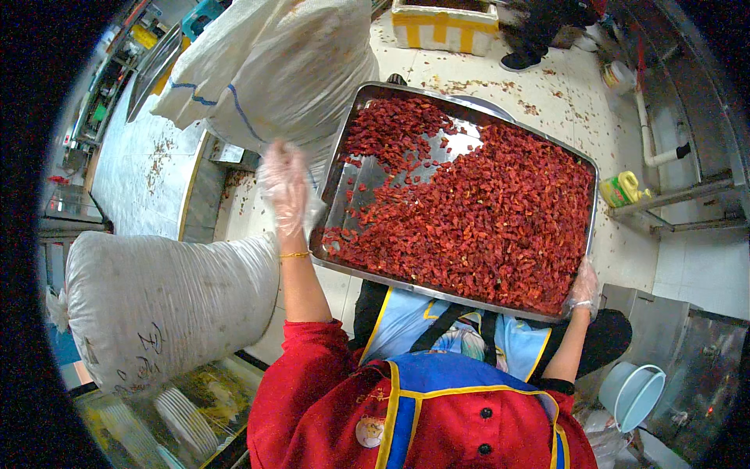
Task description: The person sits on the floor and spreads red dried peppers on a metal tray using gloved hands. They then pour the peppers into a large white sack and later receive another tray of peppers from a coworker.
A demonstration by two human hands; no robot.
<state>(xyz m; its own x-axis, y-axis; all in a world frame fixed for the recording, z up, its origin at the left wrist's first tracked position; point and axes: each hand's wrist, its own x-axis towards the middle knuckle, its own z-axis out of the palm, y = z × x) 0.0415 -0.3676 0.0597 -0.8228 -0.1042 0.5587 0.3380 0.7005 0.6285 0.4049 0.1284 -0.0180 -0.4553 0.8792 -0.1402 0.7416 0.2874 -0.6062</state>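
Observation:
A large metal tray sits over my lap, tilted in view. Cut dried red chili pieces cover most of it, with bare metal showing towards its upper left. My right hand, in a clear plastic glove, grips the tray's lower right edge. Off the left edge, my left hand is raised in a similar glove and blurred; whether its fingers hold anything is unclear. Just beyond it stands a big white woven sack, its inside hidden from me.
A stuffed white sack bearing writing is at my left. Ahead are a foam box with yellow tape and a person's shoe. Scraps litter the tiled floor. To the right are a yellow jug and a light-blue bucket.

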